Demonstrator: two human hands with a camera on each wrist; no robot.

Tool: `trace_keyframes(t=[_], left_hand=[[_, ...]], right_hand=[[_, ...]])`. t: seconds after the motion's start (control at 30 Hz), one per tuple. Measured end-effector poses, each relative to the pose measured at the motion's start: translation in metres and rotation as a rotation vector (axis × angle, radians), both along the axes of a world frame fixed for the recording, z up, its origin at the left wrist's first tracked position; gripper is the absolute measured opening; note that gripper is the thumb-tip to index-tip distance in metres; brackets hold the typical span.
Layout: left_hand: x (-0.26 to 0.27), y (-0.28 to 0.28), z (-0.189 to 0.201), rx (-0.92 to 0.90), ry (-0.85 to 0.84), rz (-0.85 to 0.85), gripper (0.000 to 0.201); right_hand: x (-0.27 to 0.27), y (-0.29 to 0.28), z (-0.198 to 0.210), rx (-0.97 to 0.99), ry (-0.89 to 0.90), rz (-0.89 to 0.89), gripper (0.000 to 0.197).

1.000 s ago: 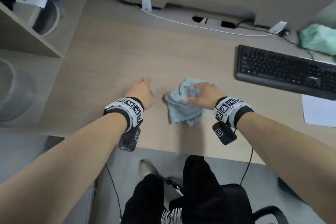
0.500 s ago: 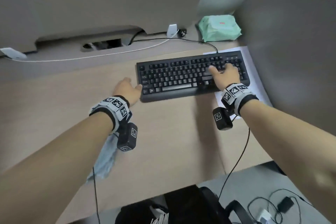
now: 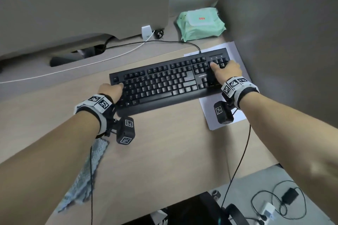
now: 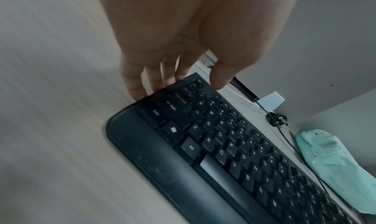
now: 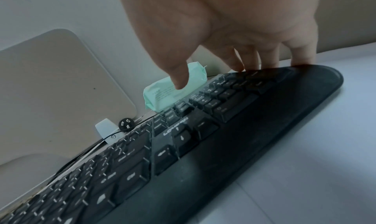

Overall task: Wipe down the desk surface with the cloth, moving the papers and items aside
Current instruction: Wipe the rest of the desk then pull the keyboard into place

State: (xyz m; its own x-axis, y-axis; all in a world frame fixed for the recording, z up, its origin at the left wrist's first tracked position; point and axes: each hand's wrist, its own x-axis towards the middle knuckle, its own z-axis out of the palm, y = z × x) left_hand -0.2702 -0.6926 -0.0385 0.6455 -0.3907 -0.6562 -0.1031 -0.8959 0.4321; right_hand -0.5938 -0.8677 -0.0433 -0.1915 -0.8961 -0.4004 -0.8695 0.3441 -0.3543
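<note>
Black keyboard (image 3: 170,82) lying on tabletop (image 3: 164,151), partly over paper (image 3: 210,113); left hand (image 3: 111,89) and right hand (image 3: 226,71) gripping its 2 ends. Blue cloth (image 3: 87,175) lying under left forearm.

Evenly, softly lit from above in the head view with wide-angle bending at the edges, dimmer and bluish in both wrist views, with motion smear across the tabletop (image 4: 50,98) and blurred near palms.
</note>
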Motion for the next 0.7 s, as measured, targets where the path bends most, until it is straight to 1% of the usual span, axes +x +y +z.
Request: trace_keyframes(t=[0.17, 0.3, 0.47, 0.6, 0.7], left_hand=[[0.007, 0.005, 0.003, 0.02, -0.002, 0.044, 0.05], [0.033, 0.03, 0.008, 0.039, -0.07, 0.036, 0.052], [0.096, 0.076, 0.017, 0.027, -0.123, 0.11, 0.056], [0.167, 0.128, 0.025, 0.019, -0.18, 0.16, 0.054], [0.226, 0.173, 0.03, 0.015, -0.192, 0.183, 0.052]], right_hand=[[0.008, 0.0, 0.007, 0.036, 0.0, -0.096, 0.083], [0.034, 0.017, 0.015, 0.034, 0.039, -0.066, 0.081], [0.102, 0.053, 0.024, 0.028, -0.001, -0.009, 0.084], [0.178, 0.094, 0.029, 0.029, -0.027, 0.077, 0.094], [0.241, 0.131, 0.029, 0.046, -0.117, 0.114, 0.091]])
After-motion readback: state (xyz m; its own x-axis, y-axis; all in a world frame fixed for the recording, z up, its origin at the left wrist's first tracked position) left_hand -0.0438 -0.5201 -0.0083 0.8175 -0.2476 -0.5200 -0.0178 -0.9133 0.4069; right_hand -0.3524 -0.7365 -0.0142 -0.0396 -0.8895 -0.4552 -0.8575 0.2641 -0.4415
